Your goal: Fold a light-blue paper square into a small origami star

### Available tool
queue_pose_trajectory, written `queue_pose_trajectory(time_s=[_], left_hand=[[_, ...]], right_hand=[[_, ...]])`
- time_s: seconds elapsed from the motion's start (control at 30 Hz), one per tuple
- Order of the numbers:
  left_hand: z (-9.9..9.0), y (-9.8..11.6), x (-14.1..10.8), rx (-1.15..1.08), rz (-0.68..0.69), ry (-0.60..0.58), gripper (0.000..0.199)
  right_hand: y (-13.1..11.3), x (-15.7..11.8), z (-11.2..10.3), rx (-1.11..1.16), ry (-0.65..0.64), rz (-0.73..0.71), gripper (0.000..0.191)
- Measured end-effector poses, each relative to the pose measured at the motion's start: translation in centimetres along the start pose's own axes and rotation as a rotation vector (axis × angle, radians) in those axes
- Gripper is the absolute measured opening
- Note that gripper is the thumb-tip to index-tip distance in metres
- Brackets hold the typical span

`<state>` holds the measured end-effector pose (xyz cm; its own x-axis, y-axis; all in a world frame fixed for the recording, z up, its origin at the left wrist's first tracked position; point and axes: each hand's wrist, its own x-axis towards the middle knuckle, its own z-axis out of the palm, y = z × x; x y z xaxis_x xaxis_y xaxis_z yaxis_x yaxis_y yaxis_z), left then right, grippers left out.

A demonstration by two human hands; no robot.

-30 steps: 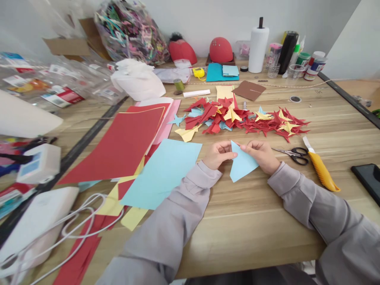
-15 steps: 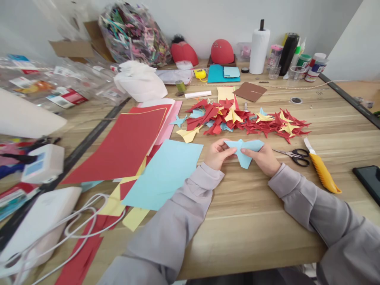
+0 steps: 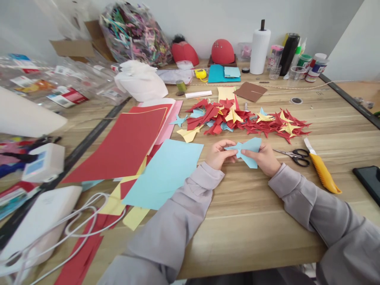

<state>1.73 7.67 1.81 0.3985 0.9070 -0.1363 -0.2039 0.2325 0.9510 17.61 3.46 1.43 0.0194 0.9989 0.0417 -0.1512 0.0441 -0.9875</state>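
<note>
Between both hands, above the wooden table, is a light blue folded paper star with some points spread wide. My left hand pinches its left side between thumb and fingers. My right hand grips it from the right, thumb pressed near the middle. Beyond the hands lies a heap of red paper stars, with a few yellow and blue ones mixed in. A yellow folded piece rests at the heap's left end. Left of my hands, a blue paper sheet lies partly under my left sleeve.
Black-handled scissors and a yellow-handled cutter lie right of my right hand, with a phone farther out. Red sheets and a white cable cover the left. Bottles, including a white one, stand at the back.
The blue paper star has turned slightly in my fingers: its right flap stands higher and its lower point has swung right. The hands stay in nearly the same place.
</note>
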Motion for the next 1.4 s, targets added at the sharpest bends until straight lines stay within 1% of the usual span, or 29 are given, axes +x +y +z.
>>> queue_pose_trajectory(time_s=[0.13, 0.23, 0.33, 0.43, 0.53, 0.6, 0.7, 0.83, 0.93, 1.0, 1.03, 1.1, 1.2, 1.23, 1.3, 1.4], left_hand=[[0.0, 0.2, -0.1, -0.024, -0.024, -0.006, 0.031], [0.1, 0.3, -0.2, -0.036, -0.029, -0.005, 0.03], [0.1, 0.3, -0.2, -0.037, -0.027, -0.007, 0.029], [-0.2, 0.0, -0.1, -0.048, -0.006, -0.038, 0.027], [-0.5, -0.4, -0.1, -0.055, 0.055, -0.114, 0.038], [-0.5, -0.7, 0.0, -0.023, 0.096, -0.131, 0.046], [-0.3, -1.0, 0.0, 0.01, 0.116, -0.098, 0.048], [0.0, -1.0, -0.1, 0.019, 0.174, -0.042, 0.041], [0.0, -0.7, -0.3, 0.058, 0.2, -0.011, 0.036], [0.0, -0.6, -0.4, 0.078, 0.182, 0.007, 0.035], [0.0, -0.6, -0.4, 0.079, 0.171, 0.019, 0.035], [0.0, -0.7, -0.3, 0.075, 0.154, 0.039, 0.034], [-0.1, -0.9, -0.2, 0.064, 0.152, 0.072, 0.034], [-0.1, -0.9, -0.1, 0.056, 0.149, 0.082, 0.034], [0.0, -0.8, 0.0, 0.041, 0.154, 0.103, 0.035], [0.1, -0.6, -0.2, 0.077, 0.175, 0.08, 0.034]], right_hand=[[-0.1, -0.1, 0.0, 0.02, -0.039, 0.003, 0.028], [-0.4, -0.2, 0.1, 0.025, -0.05, 0.002, 0.025], [-0.5, -0.2, 0.2, 0.058, -0.032, 0.03, 0.024], [-0.5, -0.1, 0.2, 0.098, 0.026, 0.071, 0.025], [-0.5, 0.0, 0.0, 0.119, 0.1, 0.085, 0.024], [-0.6, 0.1, -0.1, 0.124, 0.12, 0.094, 0.024], [-0.6, 0.1, -0.1, 0.128, 0.097, 0.12, 0.027], [-0.7, 0.1, 0.0, 0.127, 0.054, 0.133, 0.028], [-0.8, 0.0, -0.1, 0.091, 0.04, 0.113, 0.029], [-0.9, -0.1, -0.2, 0.036, -0.014, 0.077, 0.029], [-0.8, -0.2, -0.3, 0.012, -0.051, 0.055, 0.031], [-0.6, -0.3, -0.6, -0.007, -0.112, 0.005, 0.044], [-0.1, -0.4, -0.8, 0.034, -0.137, -0.075, 0.062], [-0.1, -0.4, -0.8, 0.037, -0.14, -0.087, 0.064], [-0.1, -0.3, -0.6, 0.008, -0.12, -0.079, 0.059], [-0.5, -0.3, -0.1, -0.078, -0.004, -0.041, 0.044]])
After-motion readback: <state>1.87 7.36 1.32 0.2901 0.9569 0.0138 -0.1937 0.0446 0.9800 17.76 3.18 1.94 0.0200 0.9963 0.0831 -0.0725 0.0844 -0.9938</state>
